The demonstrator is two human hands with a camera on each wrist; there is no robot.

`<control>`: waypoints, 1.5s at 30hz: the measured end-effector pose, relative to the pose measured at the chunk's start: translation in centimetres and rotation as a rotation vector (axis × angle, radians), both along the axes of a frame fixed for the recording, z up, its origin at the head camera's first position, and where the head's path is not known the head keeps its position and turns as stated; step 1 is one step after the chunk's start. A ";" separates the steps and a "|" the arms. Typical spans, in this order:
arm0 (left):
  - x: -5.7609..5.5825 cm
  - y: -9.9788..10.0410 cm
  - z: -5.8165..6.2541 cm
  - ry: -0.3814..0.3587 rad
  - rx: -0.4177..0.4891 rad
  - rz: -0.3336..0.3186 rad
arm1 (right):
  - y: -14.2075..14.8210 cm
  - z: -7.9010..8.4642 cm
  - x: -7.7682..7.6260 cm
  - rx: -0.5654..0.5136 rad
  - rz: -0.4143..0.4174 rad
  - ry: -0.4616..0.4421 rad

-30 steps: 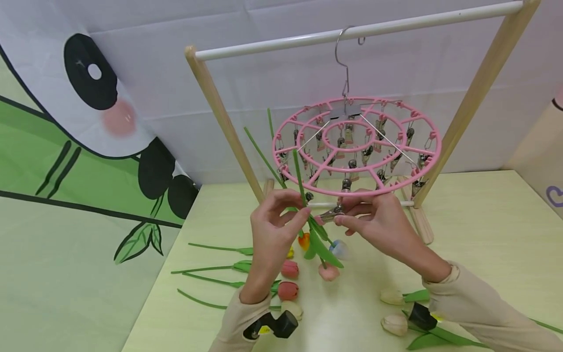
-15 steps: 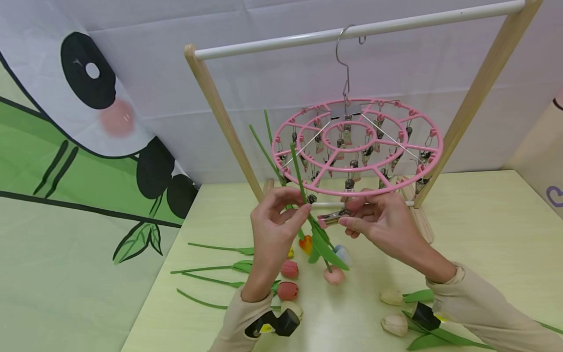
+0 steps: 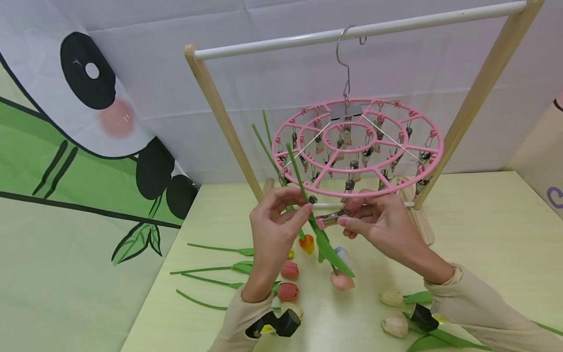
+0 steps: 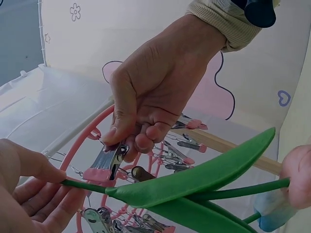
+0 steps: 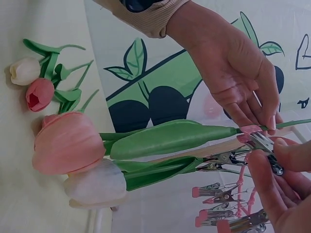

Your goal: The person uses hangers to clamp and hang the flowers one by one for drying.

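Peach tulip (image 3: 342, 280) with green leaf (image 3: 333, 255); silver clip (image 3: 333, 218), pink-tipped; pink rack (image 3: 334, 193). Pale blue tulip (image 3: 342, 255), orange tulip (image 3: 307, 244), red tulips (image 3: 288, 292), cream tulips (image 3: 395, 326). Pale yellow desk (image 3: 347, 322), beige sleeves (image 3: 475, 304); white backdrop (image 3: 154, 73) patterned in green, black and pink.

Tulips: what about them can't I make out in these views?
Left wrist view: the held pink tulip, bloom cut off by the right edge.
Right wrist view: its stem, end cut off by the right edge.
Head view: the yellow bloom, mostly behind the left hand.
Head view: the upper white tulip, stem mostly behind the right sleeve.
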State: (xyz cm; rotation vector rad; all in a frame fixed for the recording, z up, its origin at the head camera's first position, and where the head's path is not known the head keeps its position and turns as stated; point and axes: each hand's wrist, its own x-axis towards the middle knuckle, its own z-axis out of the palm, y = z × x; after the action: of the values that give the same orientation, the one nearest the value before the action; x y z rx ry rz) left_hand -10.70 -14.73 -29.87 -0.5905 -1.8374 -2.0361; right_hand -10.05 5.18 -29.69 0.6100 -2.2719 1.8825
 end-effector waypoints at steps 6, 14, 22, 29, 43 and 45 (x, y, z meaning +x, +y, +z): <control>0.3 0.3 0.0 -0.009 0.006 0.015 | -0.3 -0.2 0.0 -0.012 -0.006 0.011; 0.3 0.5 0.1 -0.018 0.001 0.015 | -0.6 -0.2 -0.2 -0.019 0.000 0.042; 0.1 0.3 0.0 -0.016 0.021 -0.018 | -0.6 -0.5 0.0 0.050 -0.001 -0.022; 0.0 0.1 -0.1 -0.015 0.023 -0.034 | -0.4 -0.4 0.4 0.098 -0.008 -0.053; 0.4 -2.2 -0.7 -0.022 0.021 -0.030 | -1.6 0.6 4.1 0.225 -0.081 0.043; 0.5 -2.6 -0.8 -0.022 0.025 -0.032 | -1.6 0.8 4.7 0.231 -0.088 0.062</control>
State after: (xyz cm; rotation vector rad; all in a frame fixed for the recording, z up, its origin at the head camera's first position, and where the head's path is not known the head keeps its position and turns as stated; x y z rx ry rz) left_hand -10.23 -17.35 -30.64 -0.5970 -1.8235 -2.0904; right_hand -5.40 3.58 -28.87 0.5767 -2.4522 1.5529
